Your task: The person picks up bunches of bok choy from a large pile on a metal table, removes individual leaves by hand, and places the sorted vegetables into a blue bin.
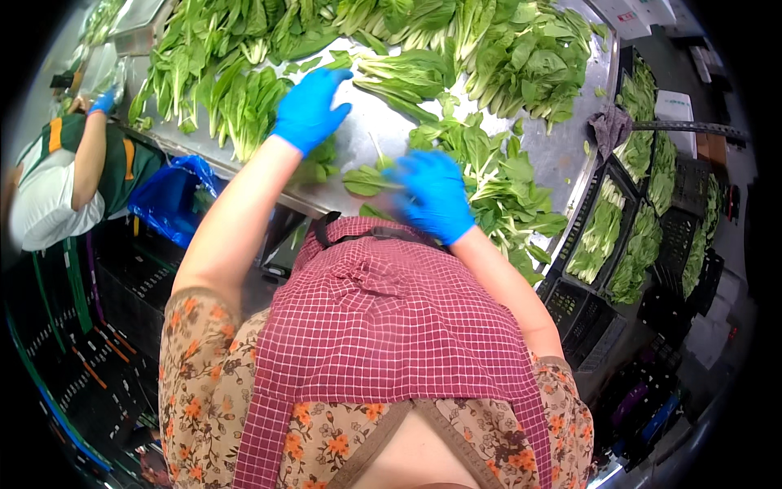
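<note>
Both my hands wear blue gloves over a metal table [358, 147] covered in leafy greens. My left hand [312, 112] is open, its thumb apart from the fingers, with nothing seen in it. Its fingertips are near a bunch of greens [403, 77] with pale stems. My right hand [436, 196] is lower and to the right, its fingers smeared by motion. A loose leaf [366, 180] lies at those fingers; whether they grip it I cannot tell. Right of this hand spreads a loose pile of greens [505, 179].
Larger heaps of greens [529, 57] line the table's far side. To the right stand black crates [599, 220] of greens, with a grey cloth [609, 129] by the table edge. At left are a blue plastic bag [173, 200] and another person [69, 179] at work.
</note>
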The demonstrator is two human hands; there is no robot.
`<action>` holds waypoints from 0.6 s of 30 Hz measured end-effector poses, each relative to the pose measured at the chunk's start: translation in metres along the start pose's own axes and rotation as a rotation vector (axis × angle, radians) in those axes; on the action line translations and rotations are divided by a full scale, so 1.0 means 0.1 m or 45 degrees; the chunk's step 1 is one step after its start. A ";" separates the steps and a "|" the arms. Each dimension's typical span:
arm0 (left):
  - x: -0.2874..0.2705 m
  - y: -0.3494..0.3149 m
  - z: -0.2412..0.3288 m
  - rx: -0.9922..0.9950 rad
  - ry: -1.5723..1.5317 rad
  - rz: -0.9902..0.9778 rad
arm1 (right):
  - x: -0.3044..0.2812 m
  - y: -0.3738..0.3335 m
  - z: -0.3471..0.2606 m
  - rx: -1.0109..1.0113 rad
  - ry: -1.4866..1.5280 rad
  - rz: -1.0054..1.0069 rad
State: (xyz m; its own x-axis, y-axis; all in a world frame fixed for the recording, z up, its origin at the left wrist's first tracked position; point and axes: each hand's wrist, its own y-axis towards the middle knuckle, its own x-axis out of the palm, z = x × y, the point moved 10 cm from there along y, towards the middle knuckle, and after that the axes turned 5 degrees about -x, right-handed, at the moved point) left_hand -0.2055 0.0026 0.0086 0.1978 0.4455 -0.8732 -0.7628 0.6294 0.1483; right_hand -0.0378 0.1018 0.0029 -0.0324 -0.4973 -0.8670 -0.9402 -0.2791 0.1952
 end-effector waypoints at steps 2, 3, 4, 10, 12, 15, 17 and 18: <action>0.44 0.32 0.00 -0.021 0.036 -0.140 | 0.38 0.19 -0.15 -0.125 0.054 -0.167; 0.55 0.44 0.03 0.023 0.064 -0.084 | 0.53 0.23 -0.19 -0.184 0.084 -0.251; 0.66 0.56 0.04 -0.022 0.131 -0.121 | 0.66 0.23 -0.15 -0.187 0.071 -0.325; 1.03 0.78 -0.05 -0.039 0.398 -0.283 | 0.83 0.05 0.52 0.194 -0.214 -0.778; 1.03 0.70 -0.02 -0.163 0.421 -0.556 | 0.64 -0.07 0.81 0.363 -0.328 -0.781; 1.08 0.51 -0.14 -0.317 0.139 -0.578 | -0.07 -0.04 0.70 0.243 -0.185 0.076; 1.16 0.36 -0.21 -0.510 -0.193 -0.603 | -0.23 -0.02 0.63 0.234 -0.117 0.184; 1.23 0.26 -0.22 -0.660 -0.447 -0.609 | -0.33 0.00 0.58 0.231 -0.083 0.239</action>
State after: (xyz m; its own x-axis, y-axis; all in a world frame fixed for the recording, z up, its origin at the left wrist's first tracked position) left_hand -0.2149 0.0595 -0.1053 0.6942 0.4301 -0.5772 -0.7183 0.4649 -0.5176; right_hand -0.0567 0.1656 0.0052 -0.2282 -0.4709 -0.8522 -0.9609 -0.0319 0.2749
